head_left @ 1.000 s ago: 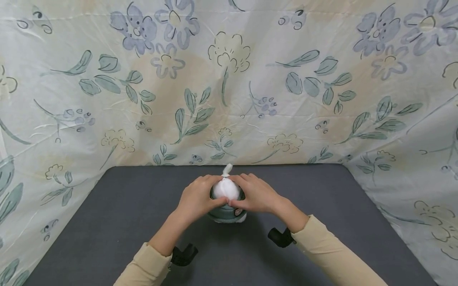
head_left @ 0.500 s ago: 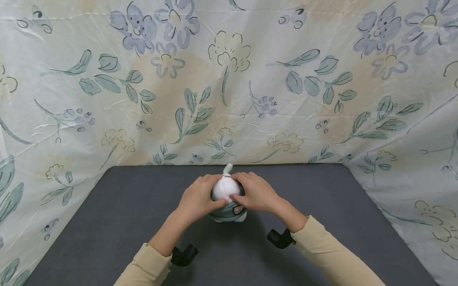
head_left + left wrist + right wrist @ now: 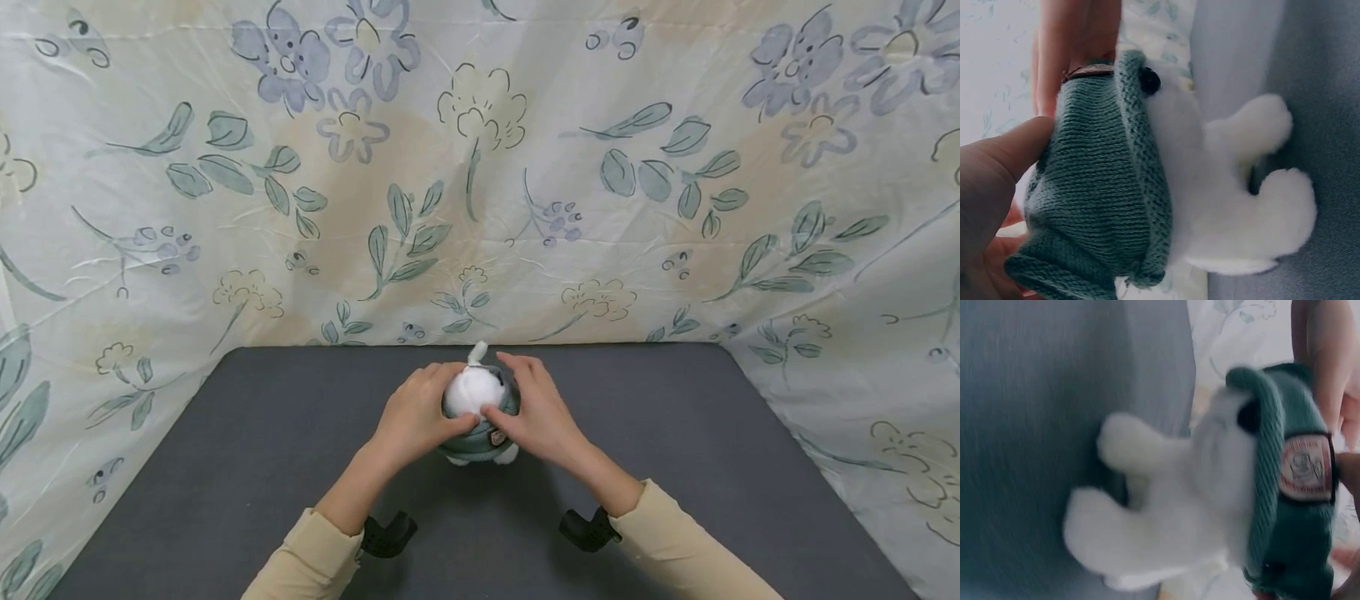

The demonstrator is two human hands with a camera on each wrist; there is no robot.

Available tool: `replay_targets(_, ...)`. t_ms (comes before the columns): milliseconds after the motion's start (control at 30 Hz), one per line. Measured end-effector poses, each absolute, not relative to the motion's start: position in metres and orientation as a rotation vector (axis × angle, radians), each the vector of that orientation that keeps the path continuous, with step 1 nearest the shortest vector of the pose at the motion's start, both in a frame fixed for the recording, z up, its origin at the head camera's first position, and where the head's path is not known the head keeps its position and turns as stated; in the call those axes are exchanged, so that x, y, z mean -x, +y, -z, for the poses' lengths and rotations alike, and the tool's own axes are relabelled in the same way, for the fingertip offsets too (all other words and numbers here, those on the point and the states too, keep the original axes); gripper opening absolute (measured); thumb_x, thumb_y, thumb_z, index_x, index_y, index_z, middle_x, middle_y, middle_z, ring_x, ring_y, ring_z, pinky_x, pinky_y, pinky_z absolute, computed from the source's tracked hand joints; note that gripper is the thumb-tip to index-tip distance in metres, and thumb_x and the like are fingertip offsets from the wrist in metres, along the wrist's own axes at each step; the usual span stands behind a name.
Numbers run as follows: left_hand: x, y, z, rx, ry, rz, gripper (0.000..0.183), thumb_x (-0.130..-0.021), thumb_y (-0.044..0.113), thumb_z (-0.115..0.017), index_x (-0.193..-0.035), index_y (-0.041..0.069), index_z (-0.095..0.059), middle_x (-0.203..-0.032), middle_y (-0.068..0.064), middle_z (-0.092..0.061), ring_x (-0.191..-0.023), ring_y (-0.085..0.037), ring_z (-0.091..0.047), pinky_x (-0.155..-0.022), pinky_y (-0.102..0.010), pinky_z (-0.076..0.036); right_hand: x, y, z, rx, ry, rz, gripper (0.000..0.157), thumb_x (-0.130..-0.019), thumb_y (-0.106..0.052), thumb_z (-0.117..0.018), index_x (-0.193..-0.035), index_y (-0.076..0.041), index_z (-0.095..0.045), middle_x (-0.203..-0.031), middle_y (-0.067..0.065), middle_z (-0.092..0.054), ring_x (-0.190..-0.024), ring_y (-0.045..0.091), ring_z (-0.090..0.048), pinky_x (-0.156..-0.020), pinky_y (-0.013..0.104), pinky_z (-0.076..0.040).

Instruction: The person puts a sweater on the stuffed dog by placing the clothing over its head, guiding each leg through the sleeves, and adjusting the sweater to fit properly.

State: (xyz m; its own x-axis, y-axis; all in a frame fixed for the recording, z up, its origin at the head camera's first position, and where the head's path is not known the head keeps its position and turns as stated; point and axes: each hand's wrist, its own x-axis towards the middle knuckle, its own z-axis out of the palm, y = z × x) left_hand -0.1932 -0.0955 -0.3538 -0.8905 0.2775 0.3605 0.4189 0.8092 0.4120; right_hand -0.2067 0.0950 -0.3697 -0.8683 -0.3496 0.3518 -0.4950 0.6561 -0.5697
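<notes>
A white plush toy [image 3: 473,392] sits on the dark table, wearing a green knit hat [image 3: 1094,162] with a rolled brim. A patch [image 3: 1307,467] is on the hat's front, and a black eye [image 3: 1149,80] shows beside the brim. White plush shows through the hat's top, with a thin white tuft [image 3: 477,353] above. My left hand [image 3: 416,417] grips the hat's left side, thumb in front, other fingers behind. My right hand [image 3: 538,412] holds the right side, thumb at the front edge and fingers spread along the back. Its hidden fingertips are behind the toy.
A dark grey table [image 3: 247,467] spreads around the toy. Floral cloth [image 3: 480,192] hangs behind it and along both sides. Black wrist-mounted devices [image 3: 388,534] sit under both forearms, beside beige sleeves [image 3: 307,557].
My right hand has shifted slightly right and its fingers have spread away from the top tuft, baring more of the hat. The patch has shifted slightly. My left hand stays nearly still.
</notes>
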Motion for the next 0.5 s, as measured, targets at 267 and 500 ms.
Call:
replay_targets(267,0.194,-0.093,0.358,0.51,-2.668,0.81,0.061,-0.071,0.033,-0.079,-0.123,0.012,-0.056,-0.112,-0.006,-0.06,-0.091,-0.021,-0.061,-0.069,-0.037,-0.051,0.199,0.09,0.382,-0.28,-2.842,-1.463,0.082,-0.086,-0.048,-0.058,-0.147,-0.008,-0.019,-0.142,0.021,-0.032,-0.125,0.038,-0.04,-0.09,0.055,-0.04)
replay_targets(500,0.195,-0.094,0.36,0.508,-2.655,0.842,0.061,-0.071,0.033,-0.079,-0.123,0.013,-0.056,-0.113,-0.006,-0.059,-0.092,-0.021,-0.062,-0.07,-0.038,-0.051,0.195,0.089,0.388,-0.227,-2.806,-1.8,0.083,-0.086,-0.046,-0.06,-0.147,-0.015,-0.013,-0.146,0.017,-0.028,-0.127,0.034,-0.038,-0.091,0.051,-0.041)
